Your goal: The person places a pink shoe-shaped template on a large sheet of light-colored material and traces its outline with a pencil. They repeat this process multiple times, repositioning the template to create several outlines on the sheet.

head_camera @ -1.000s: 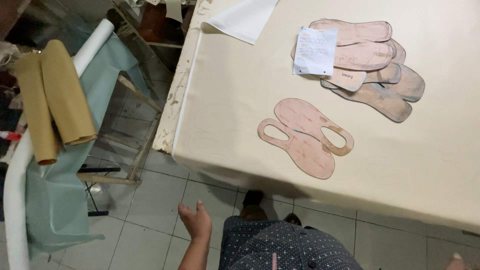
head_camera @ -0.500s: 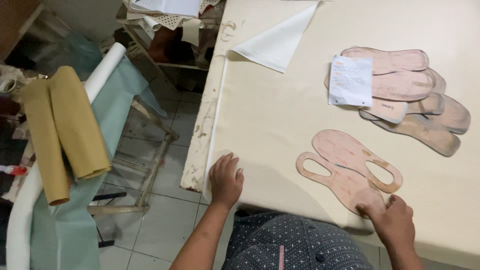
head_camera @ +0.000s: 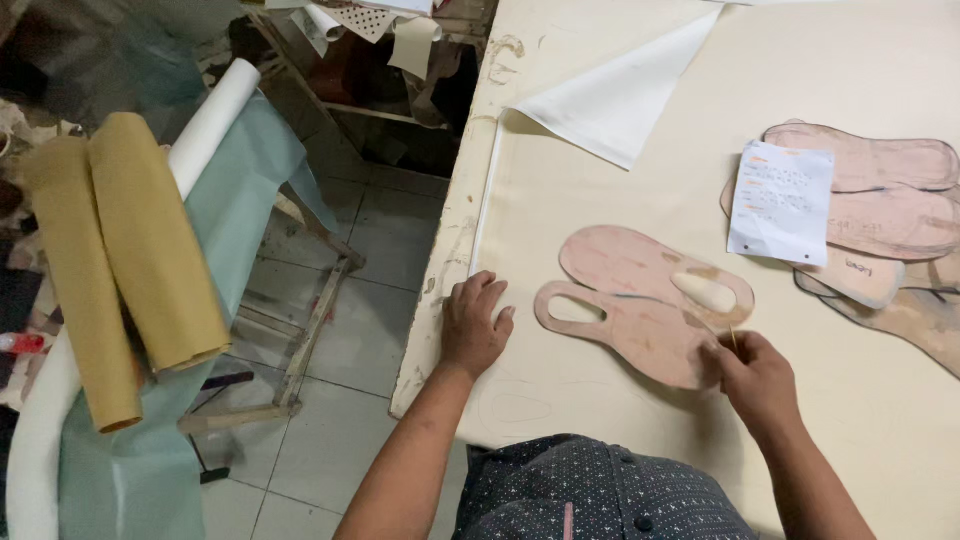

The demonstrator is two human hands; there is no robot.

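left hand [head_camera: 474,327] flat, fingers spread, on cream sheet [head_camera: 620,180] at counter [head_camera: 455,250] edge | right hand [head_camera: 755,378] pinched on thin stick [head_camera: 733,338] | pink sole templates [head_camera: 645,300] at its 10 o'clock, touching | tip: likely pin pattern firm, trace close

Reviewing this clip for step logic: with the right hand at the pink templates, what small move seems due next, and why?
Probably press the left hand down on the cream sheet and draw the thin stick in the right hand along the edge of the pink templates. Faint traced outlines already show on the sheet near the table edge.
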